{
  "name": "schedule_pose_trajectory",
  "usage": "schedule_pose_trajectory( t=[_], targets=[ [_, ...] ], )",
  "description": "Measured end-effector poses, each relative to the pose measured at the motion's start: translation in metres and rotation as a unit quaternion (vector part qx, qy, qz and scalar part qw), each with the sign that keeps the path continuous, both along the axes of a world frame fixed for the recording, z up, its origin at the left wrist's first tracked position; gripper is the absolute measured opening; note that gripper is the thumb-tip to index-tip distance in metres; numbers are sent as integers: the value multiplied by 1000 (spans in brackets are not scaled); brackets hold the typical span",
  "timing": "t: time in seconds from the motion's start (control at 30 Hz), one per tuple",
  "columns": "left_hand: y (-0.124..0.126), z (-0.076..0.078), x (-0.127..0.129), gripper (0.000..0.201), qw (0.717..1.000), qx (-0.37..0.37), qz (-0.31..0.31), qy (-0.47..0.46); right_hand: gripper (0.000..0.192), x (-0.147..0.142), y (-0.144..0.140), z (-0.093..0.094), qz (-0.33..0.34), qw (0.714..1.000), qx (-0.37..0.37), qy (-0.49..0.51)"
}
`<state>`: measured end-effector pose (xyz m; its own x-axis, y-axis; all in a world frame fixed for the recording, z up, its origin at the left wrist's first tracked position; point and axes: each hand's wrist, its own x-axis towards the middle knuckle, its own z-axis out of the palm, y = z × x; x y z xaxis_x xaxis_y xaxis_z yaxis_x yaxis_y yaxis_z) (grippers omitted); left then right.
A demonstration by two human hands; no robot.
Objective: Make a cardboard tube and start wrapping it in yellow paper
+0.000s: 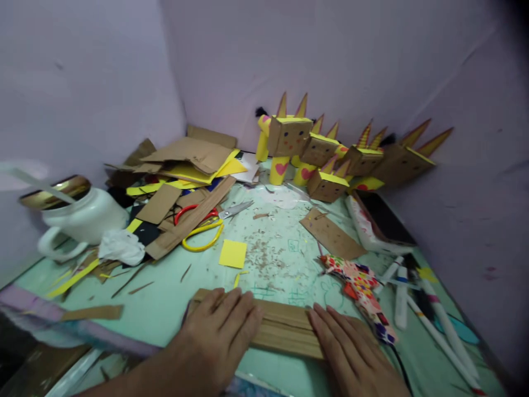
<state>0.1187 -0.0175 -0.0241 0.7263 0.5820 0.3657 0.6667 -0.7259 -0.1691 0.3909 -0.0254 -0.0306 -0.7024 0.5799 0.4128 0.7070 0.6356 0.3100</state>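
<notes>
Left hand: my left hand lies flat, fingers spread, pressing down on the left end of the folded cardboard strip.
Right hand: my right hand is flat too, fingers close together, palm down on the strip's right end; neither hand pinches anything.
Strip: it lies across the green mat right in front of me, creased lengthwise into several layers. I judge the folding is mostly done and I am flattening it; no glue or decoration shows on it yet.
Beside my right hand: the patterned glue gun, with markers just past it.
Middle of the mat: a yellow paper square, cardboard crumbs, a flat brown piece, and scissors.
Left: a white jar and a scrap pile.
Far wall: finished cardboard figures with yellow spikes stand in a row, so several are complete.
</notes>
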Motion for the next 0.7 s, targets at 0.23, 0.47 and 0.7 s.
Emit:
schedule_pose_trajectory(
  t=[0.23,0.47,0.7],
  targets=[
    [4,0,-37,36,999,-13,1,-53,35,3,-1,-1,-46,999,14,6],
    [-1,14,-57,60,984,-30,87,-151,32,9,-7,0,-112,993,-6,36],
    [11,20,0,62,710,-424,63,-558,46,-54,11,23,-253,931,57,257]
  ],
)
